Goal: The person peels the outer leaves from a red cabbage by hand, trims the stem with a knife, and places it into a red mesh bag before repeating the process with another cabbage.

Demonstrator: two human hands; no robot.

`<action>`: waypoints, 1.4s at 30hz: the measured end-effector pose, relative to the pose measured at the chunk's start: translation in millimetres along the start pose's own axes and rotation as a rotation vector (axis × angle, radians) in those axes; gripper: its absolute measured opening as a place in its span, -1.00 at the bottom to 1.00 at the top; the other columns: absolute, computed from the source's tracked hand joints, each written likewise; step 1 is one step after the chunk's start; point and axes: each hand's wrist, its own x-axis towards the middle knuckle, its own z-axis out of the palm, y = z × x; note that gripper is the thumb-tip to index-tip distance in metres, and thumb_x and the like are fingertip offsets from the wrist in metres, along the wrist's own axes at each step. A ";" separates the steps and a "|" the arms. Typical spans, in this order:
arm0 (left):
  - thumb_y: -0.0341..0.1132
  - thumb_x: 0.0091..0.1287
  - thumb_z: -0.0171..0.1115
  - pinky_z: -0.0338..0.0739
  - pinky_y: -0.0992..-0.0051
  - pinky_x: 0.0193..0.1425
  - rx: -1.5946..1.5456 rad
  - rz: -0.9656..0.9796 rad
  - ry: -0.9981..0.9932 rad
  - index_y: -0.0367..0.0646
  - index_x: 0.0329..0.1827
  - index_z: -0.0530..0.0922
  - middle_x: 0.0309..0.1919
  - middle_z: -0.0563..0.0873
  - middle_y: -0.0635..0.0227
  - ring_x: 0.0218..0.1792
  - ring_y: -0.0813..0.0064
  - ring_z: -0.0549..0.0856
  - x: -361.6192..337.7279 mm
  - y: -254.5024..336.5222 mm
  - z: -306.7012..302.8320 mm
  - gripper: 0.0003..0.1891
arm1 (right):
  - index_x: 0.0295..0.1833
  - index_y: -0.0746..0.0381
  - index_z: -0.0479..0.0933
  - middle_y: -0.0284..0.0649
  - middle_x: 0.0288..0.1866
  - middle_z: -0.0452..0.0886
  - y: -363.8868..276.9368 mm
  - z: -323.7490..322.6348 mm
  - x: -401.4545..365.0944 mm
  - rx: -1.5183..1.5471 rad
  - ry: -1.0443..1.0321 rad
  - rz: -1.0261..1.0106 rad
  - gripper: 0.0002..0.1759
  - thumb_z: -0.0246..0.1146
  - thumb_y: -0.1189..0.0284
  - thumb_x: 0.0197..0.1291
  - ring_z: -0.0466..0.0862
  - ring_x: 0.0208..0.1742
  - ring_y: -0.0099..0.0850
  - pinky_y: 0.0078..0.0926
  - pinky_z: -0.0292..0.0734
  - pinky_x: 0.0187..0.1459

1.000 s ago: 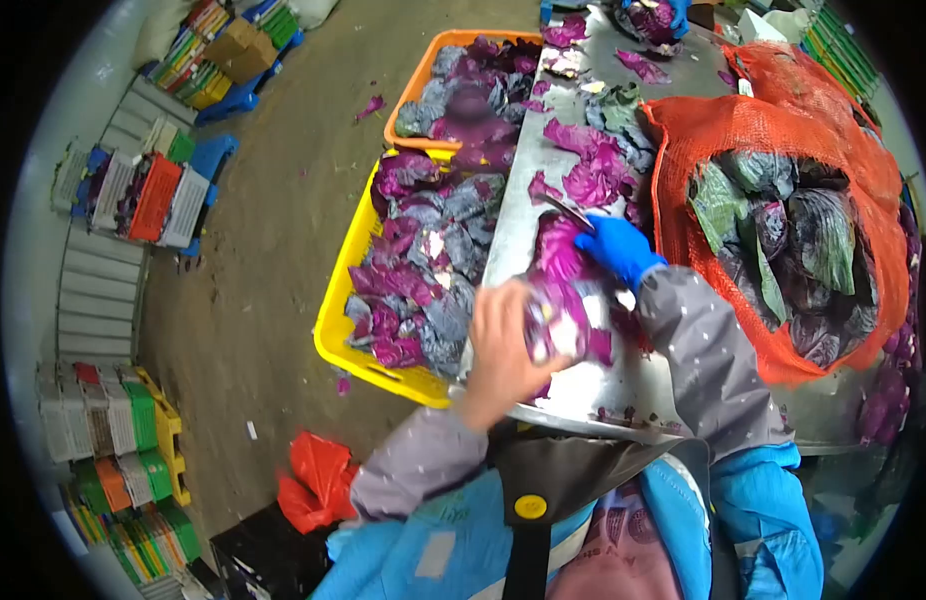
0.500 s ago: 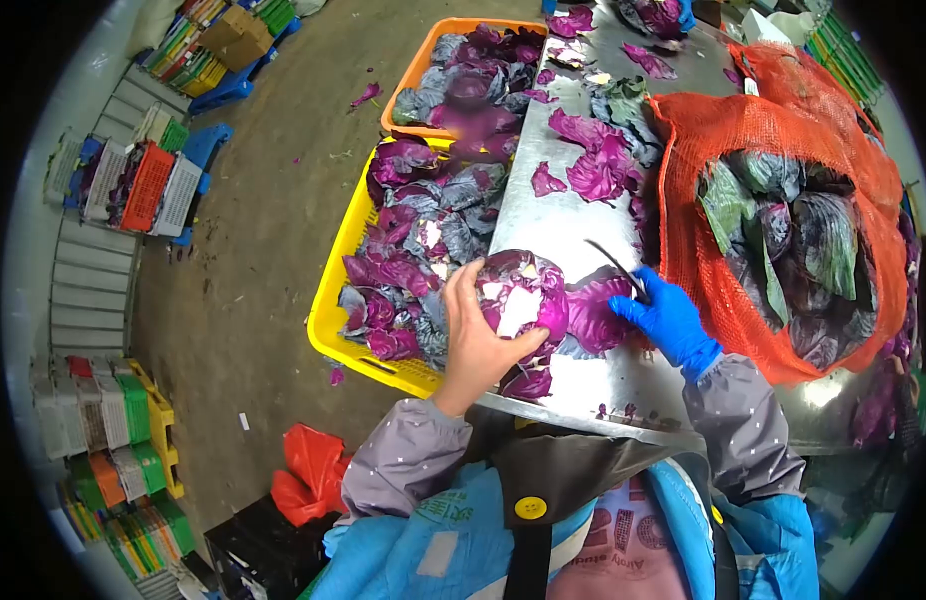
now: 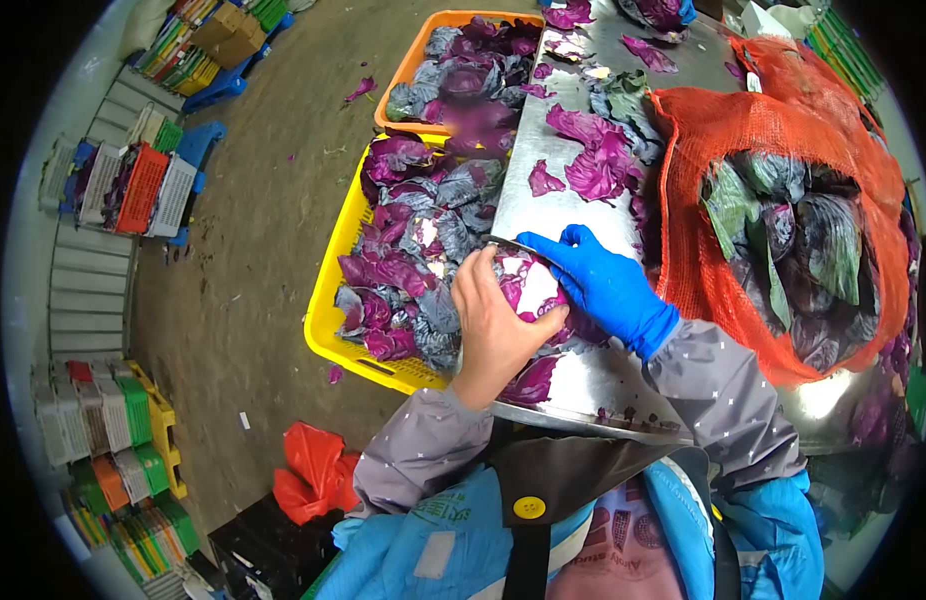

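My bare left hand (image 3: 495, 315) grips a red cabbage (image 3: 536, 290) from its left side, fingers over the far edge and thumb across the near side. The cabbage rests at the left edge of the metal table (image 3: 553, 220), a pale patch facing up. My right hand (image 3: 598, 280), in a blue glove, is closed around a knife (image 3: 510, 243) whose dark blade lies against the far side of the cabbage. The handle is hidden in the glove. Loose purple leaves (image 3: 531, 382) lie beside the cabbage.
A yellow crate (image 3: 328, 325) and an orange crate (image 3: 391, 90), both filled with cabbage leaves, stand along the table's left edge. At right sits a red mesh sack (image 3: 683, 220) of cabbages. Several leaves (image 3: 603, 160) lie farther up the table. Stacked crates (image 3: 133, 190) line the left wall.
My right hand has moved left and away from me, bringing the knife from above the table onto the cabbage's far side. My left hand still holds the cabbage in nearly the same place.
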 end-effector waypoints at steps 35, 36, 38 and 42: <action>-0.09 -0.22 0.59 0.38 0.19 0.26 0.112 0.099 -0.172 -0.32 0.29 0.23 0.16 0.39 -0.03 0.20 -0.01 0.45 1.2 2.3 -16.6 0.01 | 0.41 -0.15 0.33 -0.06 0.11 0.45 3.2 3.1 -30.7 0.177 0.175 -0.066 -0.43 0.07 0.48 0.31 0.66 -0.20 -0.12 -0.32 0.59 -0.22; -0.08 -0.23 0.59 0.39 0.18 0.26 0.123 0.085 -0.155 -0.32 0.28 0.26 0.17 0.39 -0.03 0.20 -0.02 0.45 0.8 3.4 -13.8 -0.01 | 0.40 -0.18 0.32 -0.08 0.07 0.45 4.6 1.9 -23.2 0.101 0.124 -0.043 -0.39 0.08 0.51 0.24 0.66 -0.22 -0.09 -0.27 0.60 -0.27; -0.05 -0.23 0.58 0.38 0.16 0.24 0.117 0.071 -0.138 -0.29 0.28 0.27 0.17 0.39 -0.01 0.19 -0.02 0.44 2.6 -0.5 -7.9 -0.01 | 0.36 -0.22 0.33 -0.09 0.03 0.44 7.9 -3.1 -8.1 0.005 0.035 -0.002 -0.36 0.08 0.53 0.17 0.66 -0.23 -0.06 -0.20 0.64 -0.33; -0.03 -0.24 0.57 0.38 0.12 0.20 0.155 0.070 -0.132 -0.26 0.28 0.29 0.16 0.39 0.01 0.17 -0.02 0.43 1.0 2.0 -5.6 -0.02 | 0.32 -0.14 0.37 -0.08 -0.04 0.54 32.7 6.9 22.0 -0.035 0.029 -0.107 -0.50 0.09 0.41 0.26 0.67 -0.21 -0.07 -0.16 0.62 -0.22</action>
